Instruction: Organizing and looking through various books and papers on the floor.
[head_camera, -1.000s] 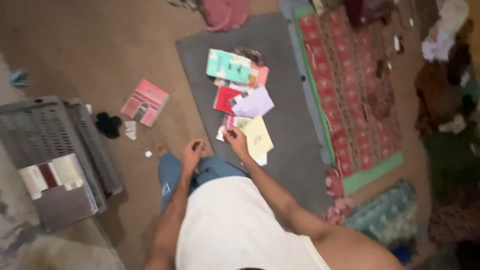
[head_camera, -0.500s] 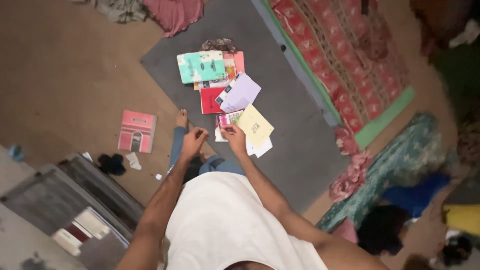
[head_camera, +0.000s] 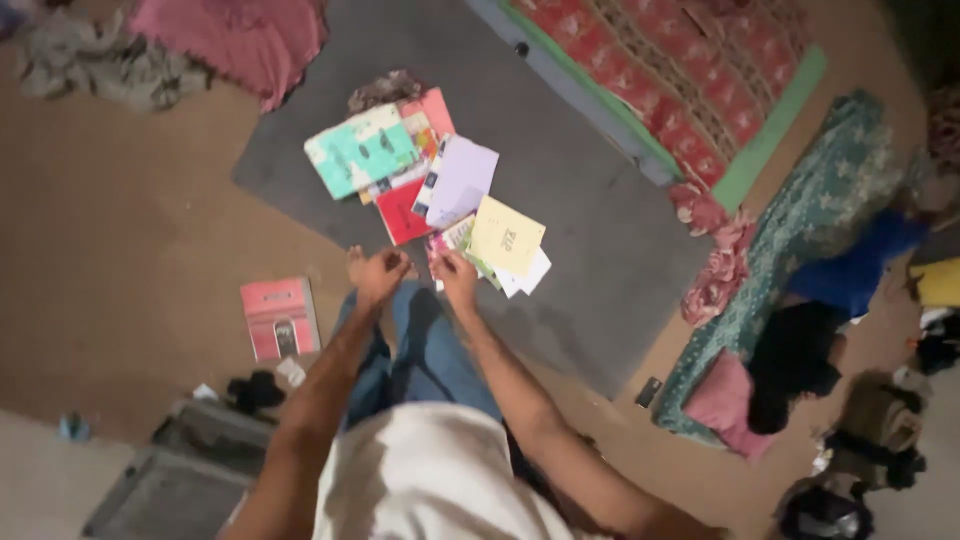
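left hand (head_camera: 378, 272) curled, grip unclear | right hand (head_camera: 455, 272) at pile's near edge, grip unclear | papers (head_camera: 440, 190) heaped loose on grey mat (head_camera: 600, 230) | risk: tugging a low sheet may scatter the overlapping stack

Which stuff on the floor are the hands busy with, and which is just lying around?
Busy with:
left hand, right hand
yellow booklet
lilac paper
red book
teal book

Lying around:
pink book
red patterned rug
pink cloth
grey crate
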